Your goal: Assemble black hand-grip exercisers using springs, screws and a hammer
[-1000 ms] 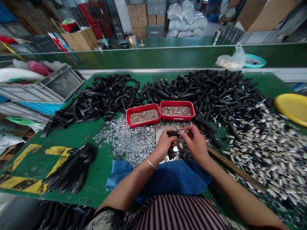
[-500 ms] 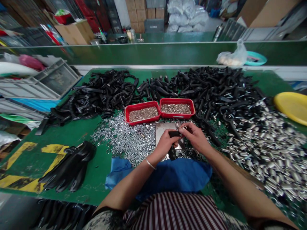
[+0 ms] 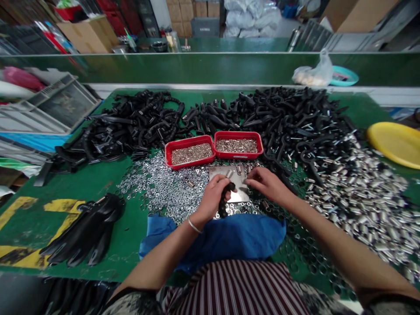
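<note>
My left hand [image 3: 215, 194] is closed round a black handle [image 3: 223, 205], with a silver threaded piece [image 3: 229, 174] standing up at its fingertips. It is over the left part of a flat metal plate [image 3: 243, 195]. At the plate's right edge is my right hand [image 3: 262, 183], its fingers pinched and pointing down; what they hold, if anything, is too small to make out. A small metal cylinder [image 3: 239, 169] stands on the plate's upper edge. Two red trays [image 3: 190, 165] of tiny metal parts sit behind the plate.
Black handles [image 3: 144, 124] are heaped along the back, and silver cylinders [image 3: 364, 197] at the right. Loose washers [image 3: 170, 192] spread left of the plate. A blue cloth [image 3: 229, 240] lies at the front edge. More black handles [image 3: 88, 227] lie at the left; a yellow plate [image 3: 393, 142] is far right.
My hands have moved apart; the left hand shifted left with the black handle and turned it. My right hand has come away from the handle to the plate's right edge. The camera view shifted slightly.
</note>
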Action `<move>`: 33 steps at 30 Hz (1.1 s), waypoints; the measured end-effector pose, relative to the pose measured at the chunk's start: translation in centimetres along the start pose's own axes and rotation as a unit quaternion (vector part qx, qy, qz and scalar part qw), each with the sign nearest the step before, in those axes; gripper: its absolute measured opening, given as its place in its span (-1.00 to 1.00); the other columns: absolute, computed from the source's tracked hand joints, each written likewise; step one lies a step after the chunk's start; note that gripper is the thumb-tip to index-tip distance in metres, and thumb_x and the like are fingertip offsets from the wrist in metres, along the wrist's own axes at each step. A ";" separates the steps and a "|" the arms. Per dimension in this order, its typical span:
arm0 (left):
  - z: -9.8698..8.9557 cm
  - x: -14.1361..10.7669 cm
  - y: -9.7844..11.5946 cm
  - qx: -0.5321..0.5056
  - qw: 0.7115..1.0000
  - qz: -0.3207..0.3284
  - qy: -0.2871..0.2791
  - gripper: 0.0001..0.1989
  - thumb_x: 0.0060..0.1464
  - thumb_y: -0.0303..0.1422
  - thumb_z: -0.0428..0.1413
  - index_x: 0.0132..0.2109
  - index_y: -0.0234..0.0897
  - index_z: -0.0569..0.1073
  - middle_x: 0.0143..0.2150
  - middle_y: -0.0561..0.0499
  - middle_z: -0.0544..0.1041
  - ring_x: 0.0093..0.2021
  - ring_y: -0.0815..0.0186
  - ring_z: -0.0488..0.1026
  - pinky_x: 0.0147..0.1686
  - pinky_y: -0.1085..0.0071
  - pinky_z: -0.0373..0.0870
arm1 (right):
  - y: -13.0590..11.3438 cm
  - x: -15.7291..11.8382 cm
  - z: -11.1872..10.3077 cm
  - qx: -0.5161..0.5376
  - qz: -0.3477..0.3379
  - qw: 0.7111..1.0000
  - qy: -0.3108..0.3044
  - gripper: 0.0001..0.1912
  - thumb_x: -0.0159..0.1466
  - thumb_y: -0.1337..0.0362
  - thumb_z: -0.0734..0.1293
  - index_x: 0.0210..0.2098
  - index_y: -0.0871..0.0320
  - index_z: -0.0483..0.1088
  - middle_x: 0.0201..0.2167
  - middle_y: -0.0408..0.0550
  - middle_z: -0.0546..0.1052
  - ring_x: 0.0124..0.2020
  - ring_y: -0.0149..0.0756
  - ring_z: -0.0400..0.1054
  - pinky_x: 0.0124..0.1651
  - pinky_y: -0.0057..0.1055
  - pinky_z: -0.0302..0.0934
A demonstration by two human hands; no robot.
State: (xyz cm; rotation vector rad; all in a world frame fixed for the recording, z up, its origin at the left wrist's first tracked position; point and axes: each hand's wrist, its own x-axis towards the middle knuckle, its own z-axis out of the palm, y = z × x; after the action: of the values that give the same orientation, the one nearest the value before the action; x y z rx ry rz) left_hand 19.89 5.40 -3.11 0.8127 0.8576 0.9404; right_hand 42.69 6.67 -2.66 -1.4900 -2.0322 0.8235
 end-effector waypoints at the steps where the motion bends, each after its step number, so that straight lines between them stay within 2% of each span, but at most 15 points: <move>1: -0.3 0.3 0.0 -0.008 0.999 0.027 0.031 -0.73 0.19 -0.15 0.16 -0.17 -0.23 0.32 -0.33 0.01 0.54 -0.54 0.49 0.31 -0.55 0.55 0.20 | 0.6 -0.6 0.1 -0.086 -0.001 0.996 0.012 -0.82 0.34 0.14 0.34 -0.28 0.13 0.44 -0.24 0.04 0.55 -0.16 -0.12 0.37 -0.04 -0.16 0.23; 3: -0.6 0.9 0.2 -0.016 0.997 0.053 0.047 -0.72 0.19 -0.15 0.16 -0.11 -0.24 0.35 -0.25 -0.01 0.56 -0.48 0.47 0.38 -0.49 0.54 0.27 | 1.5 -1.4 0.4 -0.218 -0.002 0.976 0.010 -0.85 0.34 0.21 0.34 -0.29 0.14 0.48 -0.22 0.10 0.56 -0.09 -0.03 0.36 0.02 -0.11 0.20; 5: -0.5 1.4 0.4 -0.018 0.998 0.052 0.030 -0.71 0.19 -0.14 0.16 -0.10 -0.25 0.36 -0.22 -0.02 0.57 -0.45 0.46 0.41 -0.46 0.53 0.30 | 1.7 -1.7 1.0 -0.292 0.000 0.956 -0.004 -0.86 0.32 0.24 0.35 -0.28 0.16 0.51 -0.25 0.13 0.56 -0.07 0.00 0.35 0.03 -0.12 0.19; 7: -0.1 1.8 0.3 -0.026 0.998 0.049 0.021 -0.70 0.19 -0.13 0.17 -0.11 -0.25 0.36 -0.22 -0.02 0.56 -0.44 0.47 0.40 -0.45 0.53 0.29 | 1.5 -1.6 1.4 -0.326 0.000 0.945 -0.024 -0.87 0.31 0.25 0.36 -0.30 0.17 0.52 -0.30 0.13 0.55 -0.07 0.02 0.35 0.01 -0.13 0.20; 10: 0.3 2.0 0.0 -0.006 0.996 0.067 0.056 -0.71 0.19 -0.13 0.17 -0.15 -0.25 0.35 -0.27 0.02 0.54 -0.51 0.51 0.32 -0.49 0.55 0.22 | 1.0 -1.1 1.4 -0.311 -0.014 0.950 -0.027 -0.87 0.32 0.30 0.35 -0.36 0.16 0.49 -0.28 0.14 0.55 0.00 0.03 0.34 0.03 -0.13 0.21; 13: 0.3 1.7 -0.2 0.052 0.987 0.102 0.111 -0.70 0.24 -0.09 0.13 -0.20 -0.23 0.33 -0.36 0.07 0.51 -0.58 0.51 0.23 -0.55 0.54 0.14 | 0.0 -0.8 1.1 -0.166 -0.011 0.985 0.044 -0.88 0.34 0.30 0.32 -0.34 0.15 0.43 -0.21 0.13 0.54 -0.05 -0.03 0.38 0.02 -0.11 0.24; 15: 0.4 1.4 0.1 0.103 0.981 0.121 0.113 -0.70 0.27 -0.06 0.09 -0.18 -0.22 0.36 -0.34 0.05 0.52 -0.54 0.46 0.30 -0.50 0.51 0.22 | -1.2 -0.6 1.3 0.040 0.023 0.995 0.084 -0.90 0.34 0.22 0.34 -0.25 0.12 0.40 -0.25 0.04 0.55 -0.18 -0.13 0.43 -0.06 -0.15 0.31; 16: 0.5 1.2 0.3 0.135 0.976 0.132 0.107 -0.70 0.28 -0.05 0.08 -0.17 -0.21 0.39 -0.30 0.02 0.54 -0.48 0.42 0.36 -0.44 0.48 0.28 | -1.9 -0.5 1.6 0.159 0.045 0.982 0.086 -0.84 0.33 0.17 0.36 -0.18 0.11 0.39 -0.26 -0.01 0.55 -0.23 -0.18 0.44 -0.10 -0.18 0.34; 18: 0.8 0.8 0.7 0.205 0.960 0.163 0.103 -0.71 0.29 -0.07 0.08 -0.15 -0.21 0.44 -0.23 -0.01 0.54 -0.32 0.34 0.43 -0.27 0.42 0.35 | -3.3 -0.2 2.5 0.367 0.081 0.925 0.064 -0.72 0.32 0.08 0.38 -0.09 0.10 0.37 -0.29 -0.09 0.56 -0.32 -0.27 0.47 -0.18 -0.25 0.39; 20: 1.1 0.6 1.0 0.268 0.937 0.194 0.116 -0.75 0.29 -0.11 0.08 -0.16 -0.20 0.44 -0.21 -0.01 0.51 -0.22 0.28 0.43 -0.15 0.37 0.33 | -4.1 0.2 3.6 0.486 0.103 0.867 0.033 -0.69 0.31 0.03 0.40 -0.12 0.11 0.39 -0.36 -0.14 0.54 -0.40 -0.34 0.46 -0.24 -0.32 0.40; 22: 1.3 0.5 1.0 0.309 0.918 0.212 0.128 -0.78 0.30 -0.14 0.08 -0.19 -0.20 0.41 -0.23 -0.01 0.48 -0.18 0.24 0.40 -0.09 0.34 0.30 | -4.4 0.5 4.4 0.537 0.119 0.835 0.009 -0.67 0.27 0.01 0.43 -0.22 0.13 0.39 -0.42 -0.17 0.53 -0.48 -0.40 0.43 -0.32 -0.37 0.38; 25: 1.4 0.5 0.8 0.334 0.909 0.214 0.128 -0.81 0.30 -0.18 0.08 -0.21 -0.20 0.38 -0.24 -0.02 0.45 -0.12 0.18 0.38 -0.04 0.30 0.28 | -4.2 0.5 4.7 0.558 0.139 0.817 -0.028 -0.63 0.23 -0.02 0.47 -0.29 0.15 0.37 -0.40 -0.13 0.57 -0.53 -0.44 0.42 -0.38 -0.41 0.37; 28: 1.5 0.4 0.8 0.347 0.905 0.207 0.132 -0.81 0.30 -0.20 0.07 -0.22 -0.20 0.36 -0.25 -0.02 0.44 -0.10 0.16 0.38 -0.02 0.28 0.27 | -4.0 0.0 4.3 0.541 0.129 0.830 -0.042 -0.62 0.18 0.04 0.51 -0.26 0.15 0.37 -0.42 -0.15 0.58 -0.51 -0.40 0.46 -0.35 -0.39 0.38; 31: 1.8 0.0 1.3 0.351 0.903 0.218 0.114 -0.84 0.31 -0.21 0.06 -0.18 -0.20 0.40 -0.20 -0.04 0.47 -0.09 0.16 0.40 0.00 0.28 0.27 | -4.2 -0.6 4.0 0.516 0.107 0.850 -0.020 -0.62 0.14 0.11 0.55 -0.23 0.11 0.35 -0.48 -0.24 0.52 -0.52 -0.39 0.45 -0.38 -0.40 0.37; 33: 1.9 -0.2 1.8 0.373 0.891 0.249 0.066 -0.86 0.32 -0.24 0.04 -0.12 -0.19 0.42 -0.13 -0.06 0.49 -0.06 0.16 0.41 0.02 0.28 0.26 | -4.5 -0.9 4.1 0.555 0.107 0.824 -0.038 -0.63 0.16 0.08 0.54 -0.27 0.11 0.33 -0.48 -0.25 0.48 -0.57 -0.46 0.36 -0.48 -0.46 0.31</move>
State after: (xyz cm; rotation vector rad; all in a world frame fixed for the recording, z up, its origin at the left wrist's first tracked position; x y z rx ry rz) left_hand 20.88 5.47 -0.69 1.7098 1.1811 1.1258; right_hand 37.16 4.07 -2.35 -0.9495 -0.9826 1.7567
